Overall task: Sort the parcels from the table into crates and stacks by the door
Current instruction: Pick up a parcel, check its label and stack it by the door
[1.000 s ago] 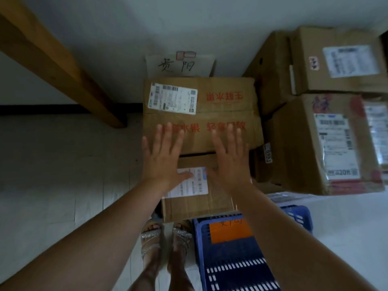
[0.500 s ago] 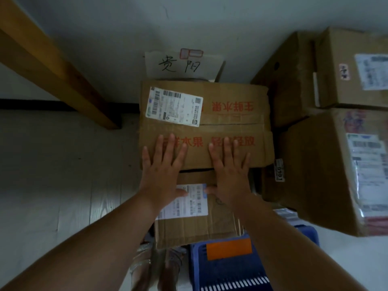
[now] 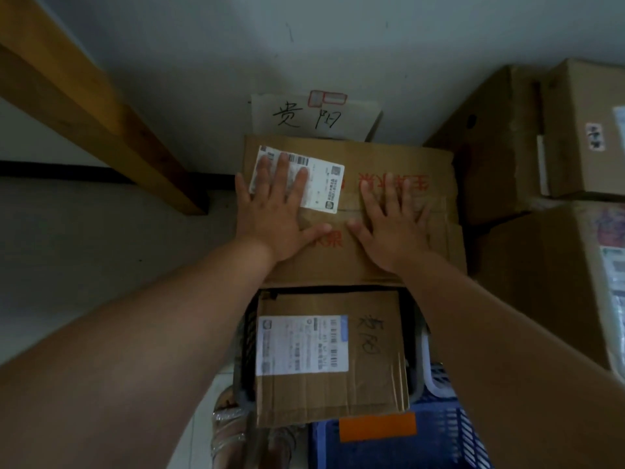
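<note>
- A pale wall (image 3: 338, 45) fills the top of the view and meets a light floor (image 3: 101, 248) along a dark skirting line. A slanting wooden beam (image 3: 84, 106) runs down from 10 o'clock.
- At 12 o'clock a paper sign (image 3: 314, 116) with black handwritten characters stands against the wall, just behind the big box (image 3: 338, 269).
- The big box, brown cardboard with red print, sits in the middle of the view. A white shipping label (image 3: 324, 184) is stuck at 11 o'clock on its top.
- The left hand (image 3: 274, 214) lies flat on that top, fingers straight and spread, their tips over the label.
- The right hand (image 3: 392, 228) lies flat beside it at 3 o'clock, fingers spread over the red print. The two thumbs point at each other, close but apart.
- At 6 o'clock from the big box lies a smaller box (image 3: 324, 397), lower down, with its own printed label (image 3: 302, 345) and handwriting at its right. A dark slotted wall shows along its left edge, so it appears to sit in a container.
- A blue crate (image 3: 439, 445) with an orange tag (image 3: 377, 426) is at 5 o'clock of the view, partly under the smaller box.
- At 3 o'clock more cardboard parcels (image 3: 541, 282) are stacked against the wall, some labelled.
- Sandalled feet (image 3: 230, 431) show at 7 o'clock.
</note>
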The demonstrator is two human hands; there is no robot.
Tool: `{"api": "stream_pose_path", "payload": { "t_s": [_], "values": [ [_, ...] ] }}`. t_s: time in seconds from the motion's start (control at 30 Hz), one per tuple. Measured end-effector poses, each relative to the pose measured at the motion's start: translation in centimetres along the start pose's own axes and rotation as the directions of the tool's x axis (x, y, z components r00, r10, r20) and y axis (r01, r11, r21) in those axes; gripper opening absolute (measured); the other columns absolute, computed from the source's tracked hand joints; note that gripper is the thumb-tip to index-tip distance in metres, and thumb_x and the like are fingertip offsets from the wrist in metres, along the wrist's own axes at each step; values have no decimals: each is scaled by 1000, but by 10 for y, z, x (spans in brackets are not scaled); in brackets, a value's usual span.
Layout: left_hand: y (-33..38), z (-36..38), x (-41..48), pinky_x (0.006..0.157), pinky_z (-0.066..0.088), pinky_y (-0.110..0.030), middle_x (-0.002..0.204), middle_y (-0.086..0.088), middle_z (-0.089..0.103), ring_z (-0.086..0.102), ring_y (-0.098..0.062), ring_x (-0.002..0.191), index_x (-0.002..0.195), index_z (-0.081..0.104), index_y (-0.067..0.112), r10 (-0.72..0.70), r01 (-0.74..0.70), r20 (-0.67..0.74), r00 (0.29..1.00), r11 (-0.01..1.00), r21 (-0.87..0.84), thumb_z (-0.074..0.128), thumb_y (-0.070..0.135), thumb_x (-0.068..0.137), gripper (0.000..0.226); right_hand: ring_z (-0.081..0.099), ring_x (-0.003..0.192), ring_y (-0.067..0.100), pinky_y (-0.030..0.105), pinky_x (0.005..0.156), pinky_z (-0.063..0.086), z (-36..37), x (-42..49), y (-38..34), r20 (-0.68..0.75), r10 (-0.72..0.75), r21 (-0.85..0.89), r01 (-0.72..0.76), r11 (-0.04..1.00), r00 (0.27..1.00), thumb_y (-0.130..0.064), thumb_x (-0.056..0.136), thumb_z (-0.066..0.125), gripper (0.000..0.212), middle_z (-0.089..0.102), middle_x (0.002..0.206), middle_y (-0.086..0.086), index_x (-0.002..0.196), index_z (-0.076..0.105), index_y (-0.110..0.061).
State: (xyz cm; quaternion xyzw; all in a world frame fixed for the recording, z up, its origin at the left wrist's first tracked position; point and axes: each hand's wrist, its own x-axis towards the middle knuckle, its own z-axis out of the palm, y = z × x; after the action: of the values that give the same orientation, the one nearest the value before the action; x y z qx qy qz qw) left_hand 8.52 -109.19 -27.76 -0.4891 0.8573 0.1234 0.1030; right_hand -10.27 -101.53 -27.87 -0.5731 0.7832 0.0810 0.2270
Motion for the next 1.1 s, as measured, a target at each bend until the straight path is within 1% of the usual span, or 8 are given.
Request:
{"api": "stream_pose_path", "payload": {
  "t_s": [0.27, 0.37, 0.5, 0.63, 0.7, 0.8, 0.93, 1.1],
  "values": [
    [4, -3, 9, 107, -15, -58, 154, -6, -28, -27, -30, 140, 147, -17, 28, -25, 24, 76, 997, 1000, 12, 18, 85, 73, 100, -29, 139, 26, 58, 109, -13, -9, 5, -1, 99, 24, -24, -22, 999, 995, -69, 88, 14, 71, -28, 154, 1, 146, -15, -39],
    [7, -10, -10, 109, -13, -56, 157, -7, -17, -19, -29, 143, 150, -7, 23, -24, 22, -17, 1000, 997, -79, 23, 80, 77, 97, -18, 143, 25, 54, 113, -5, -14, -20, -7, -80, 29, 77, -23, 997, 996, -61, 93, 24, 69, -16, 158, 5, 149, -4, -34],
    [22, 4, -81, 109, -2, -57, 156, -8, 6, 2, -25, 144, 149, 11, 15, 125, -175, -260, 957, 969, -176, 25, 67, 87, 82, -1, 144, 33, 55, 112, 3, 17, -91, -21, -355, 63, 258, 33, 966, 933, -49, 95, 36, 65, 4, 157, 16, 149, 11, -22],
    [36, 45, -165, 100, 24, -65, 147, -18, 32, 31, -39, 134, 142, 29, 13, 388, -411, -188, 902, 906, -104, 33, 56, 87, 69, 12, 140, 39, 62, 106, 21, 71, -161, -28, -224, -26, 103, 51, 993, 974, -40, 92, 48, 61, 16, 152, 21, 145, 30, -15],
    [35, 66, -188, 96, 35, -64, 143, -19, 41, 36, -40, 130, 139, 42, 12, 384, -389, -76, 920, 918, -74, 36, 53, 85, 68, 13, 141, 39, 61, 109, 15, 94, -178, -29, -92, -64, 64, 70, 996, 994, -45, 93, 34, 59, 13, 153, 15, 146, 31, -19],
    [30, 86, -193, 100, 31, -62, 145, -15, 40, 38, -38, 132, 138, 47, 12, 305, -304, 70, 950, 952, -25, 30, 58, 86, 71, -8, 142, 30, 52, 110, -8, 119, -181, -31, -6, -25, 45, 26, 999, 1000, -53, 90, 14, 63, -7, 151, 4, 148, 14, -29],
    [20, 99, -180, 103, 23, -61, 146, -15, 38, 34, -38, 134, 139, 43, 12, 325, -322, 73, 943, 945, -48, 30, 58, 86, 72, -33, 135, 19, 42, 106, -26, 131, -166, -31, 24, -11, 5, 11, 1000, 1000, -55, 91, 9, 58, -26, 148, -3, 141, -15, -38],
    [18, 102, -179, 104, 20, -61, 147, -17, 37, 34, -39, 134, 139, 43, 11, 329, -326, 51, 943, 943, -70, 32, 58, 86, 72, -35, 133, 18, 42, 105, -27, 131, -165, -35, 42, 1, -2, -1, 1000, 999, -57, 86, -2, 59, -28, 147, -3, 140, -16, -39]
  ]
}}
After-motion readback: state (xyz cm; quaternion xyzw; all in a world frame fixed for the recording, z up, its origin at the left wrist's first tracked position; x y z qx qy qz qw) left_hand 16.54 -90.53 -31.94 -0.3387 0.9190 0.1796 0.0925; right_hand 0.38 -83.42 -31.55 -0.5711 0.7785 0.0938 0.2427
